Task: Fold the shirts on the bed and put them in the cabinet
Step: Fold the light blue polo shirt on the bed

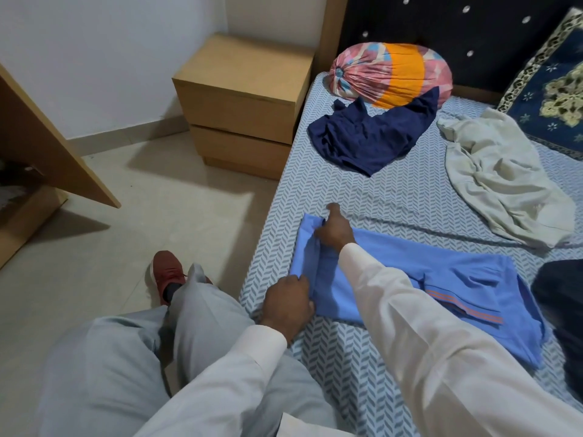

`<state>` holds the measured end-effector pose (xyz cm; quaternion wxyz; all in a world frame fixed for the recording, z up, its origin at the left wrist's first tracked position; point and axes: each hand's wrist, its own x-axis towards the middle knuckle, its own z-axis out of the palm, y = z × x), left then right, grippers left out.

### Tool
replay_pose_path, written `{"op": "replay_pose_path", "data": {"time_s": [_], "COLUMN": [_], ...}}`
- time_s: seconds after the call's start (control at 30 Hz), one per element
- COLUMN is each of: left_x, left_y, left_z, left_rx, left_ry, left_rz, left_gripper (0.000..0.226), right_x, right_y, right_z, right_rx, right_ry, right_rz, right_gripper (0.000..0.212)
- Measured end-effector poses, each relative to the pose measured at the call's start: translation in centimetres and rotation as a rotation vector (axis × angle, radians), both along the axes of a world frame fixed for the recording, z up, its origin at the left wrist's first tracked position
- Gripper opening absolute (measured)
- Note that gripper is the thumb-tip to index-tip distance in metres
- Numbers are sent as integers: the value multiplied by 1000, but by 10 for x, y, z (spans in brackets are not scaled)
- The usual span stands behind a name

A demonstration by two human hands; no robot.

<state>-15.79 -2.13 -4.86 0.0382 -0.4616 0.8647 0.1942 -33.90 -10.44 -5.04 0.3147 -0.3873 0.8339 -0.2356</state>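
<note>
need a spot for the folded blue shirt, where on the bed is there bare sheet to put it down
The widest bare sheet is mid-bed, between the blue shirt, the navy shirt and the cream garment. A narrower strip runs along the near edge, below the blue shirt. The head end is crowded: bundle, pillow.

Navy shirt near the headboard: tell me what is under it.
The navy shirt lies crumpled on the patterned sheet, its upper corner draped over the lower edge of the colourful bolster. Anything else beneath its folds is covered.
</note>
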Motion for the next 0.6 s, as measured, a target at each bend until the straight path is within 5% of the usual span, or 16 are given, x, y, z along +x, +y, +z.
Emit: {"op": "replay_pose_path", "data": {"time_s": [0.23, 0.4, 0.53, 0.6], "left_x": [-9, -7, -3, -3], "left_y": [4, 1, -8, -10], "left_z": [-1, -6, -15, -16], "left_rx": [109, 129, 191, 220], "left_ry": [161, 201, 88, 89], "left_rz": [-74, -2, -25, -38], "left_gripper": [14, 39, 48, 52], "right_x": [-20, -5, 13, 6], "right_y": [11, 17, 10, -3], "right_z": [9, 5, -13, -19], "right_rx": [2, -198, -133, -51], "right_ry": [-57, 289, 239, 233], "right_rz": [-84, 65, 406, 398], "right_gripper": [71, 48, 25, 22]}}
